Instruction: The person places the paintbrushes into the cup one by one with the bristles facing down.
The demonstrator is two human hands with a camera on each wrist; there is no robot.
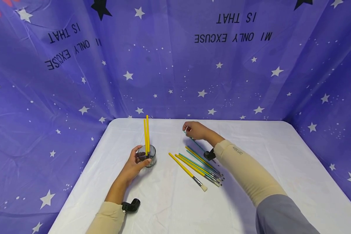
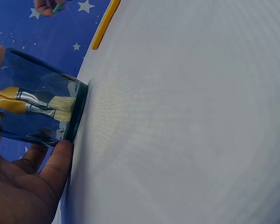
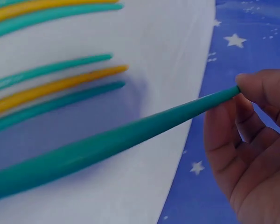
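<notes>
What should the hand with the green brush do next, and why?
Probably carry the green brush over to the cup and drop it in. The right hand pinches it by the handle tip, lifted off the pile on the table. The left hand steadies the cup, where two yellow brushes already stand bristles down.

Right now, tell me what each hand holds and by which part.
The right hand pinches a teal paintbrush by the tip of its handle. The left hand grips the glass jar round its side.
</notes>
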